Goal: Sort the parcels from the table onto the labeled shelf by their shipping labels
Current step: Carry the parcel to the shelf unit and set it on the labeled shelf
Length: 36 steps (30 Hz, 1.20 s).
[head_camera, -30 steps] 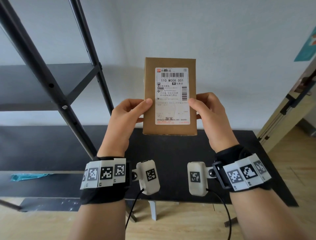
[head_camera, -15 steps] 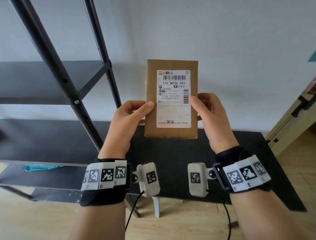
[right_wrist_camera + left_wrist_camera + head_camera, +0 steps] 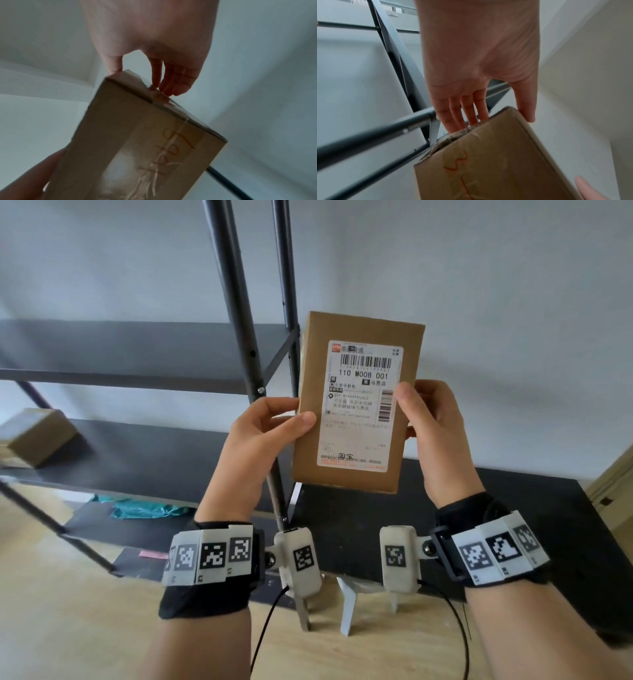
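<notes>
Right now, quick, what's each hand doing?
Left hand: pinching the cardboard parcel's left edge.
Right hand: pinching the same parcel's right edge.

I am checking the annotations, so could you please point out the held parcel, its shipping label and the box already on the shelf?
cardboard parcel [image 3: 308,460]: head view, bare cardboard left of the label.
shipping label [image 3: 359,419]: head view, middle of the white sheet.
box on the shelf [image 3: 37,436]: head view, its top face, blurred.
</notes>
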Motion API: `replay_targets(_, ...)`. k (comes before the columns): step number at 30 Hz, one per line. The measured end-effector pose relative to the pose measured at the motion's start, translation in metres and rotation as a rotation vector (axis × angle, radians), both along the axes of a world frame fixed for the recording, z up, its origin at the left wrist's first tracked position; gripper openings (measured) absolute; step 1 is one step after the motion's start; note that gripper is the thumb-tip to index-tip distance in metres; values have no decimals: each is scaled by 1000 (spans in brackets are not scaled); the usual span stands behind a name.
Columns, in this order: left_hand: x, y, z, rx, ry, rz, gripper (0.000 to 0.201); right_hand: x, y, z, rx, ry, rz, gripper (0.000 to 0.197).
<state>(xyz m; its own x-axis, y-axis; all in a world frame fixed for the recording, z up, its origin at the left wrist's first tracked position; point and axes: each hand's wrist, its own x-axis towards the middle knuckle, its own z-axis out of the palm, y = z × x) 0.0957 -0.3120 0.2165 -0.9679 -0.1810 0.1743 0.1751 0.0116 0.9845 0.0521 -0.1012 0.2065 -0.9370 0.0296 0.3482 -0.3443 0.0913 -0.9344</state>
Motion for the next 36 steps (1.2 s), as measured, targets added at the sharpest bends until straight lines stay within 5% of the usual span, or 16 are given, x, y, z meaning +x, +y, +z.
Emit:
replay_targets(23,219,-290,-24,18,-68,548,28,139,-344,-17,52,-136,509,40)
replay_targets(36,208,-443,-36,58,-89,876,34,98,-544,-20,135,-125,857,54)
